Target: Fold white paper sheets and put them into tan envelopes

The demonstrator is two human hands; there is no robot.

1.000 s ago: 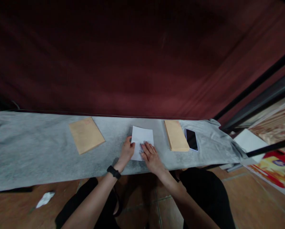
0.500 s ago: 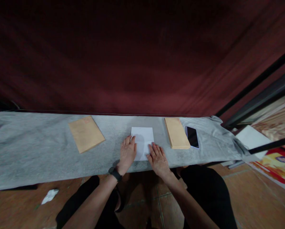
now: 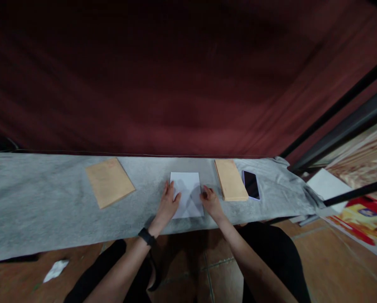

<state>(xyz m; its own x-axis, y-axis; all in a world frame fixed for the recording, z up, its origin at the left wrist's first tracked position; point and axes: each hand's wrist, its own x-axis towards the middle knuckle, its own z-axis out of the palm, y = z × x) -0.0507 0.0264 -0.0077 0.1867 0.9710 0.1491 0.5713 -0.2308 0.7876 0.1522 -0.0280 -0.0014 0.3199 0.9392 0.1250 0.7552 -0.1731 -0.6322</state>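
Observation:
A white sheet of paper (image 3: pixel 186 189) lies in front of me on the grey cloth. My left hand (image 3: pixel 168 203) rests over its left edge, fingers stretched out and thumb apart. At the right edge, my right hand (image 3: pixel 211 203) has its fingers curled in, with thumb and forefinger pinched at the paper's border. A stack of brown envelopes (image 3: pixel 232 180) sits to the right of that hand. Off to the left lies more brown envelope paper (image 3: pixel 110 182), set at an angle.
A phone (image 3: pixel 251 184) lies right of the envelope stack. The grey cloth (image 3: pixel 49 198) covers a long narrow table against a dark red curtain (image 3: pixel 175 105). Metal bars (image 3: pixel 339 109) and a red printed box (image 3: pixel 367 219) stand at the right. A crumpled tissue (image 3: pixel 56 270) is on the tiled floor.
My right hand has gone from lying flat on the paper's lower right to curled fingers at its right edge. My left hand stays at the left edge. The view has shifted slightly.

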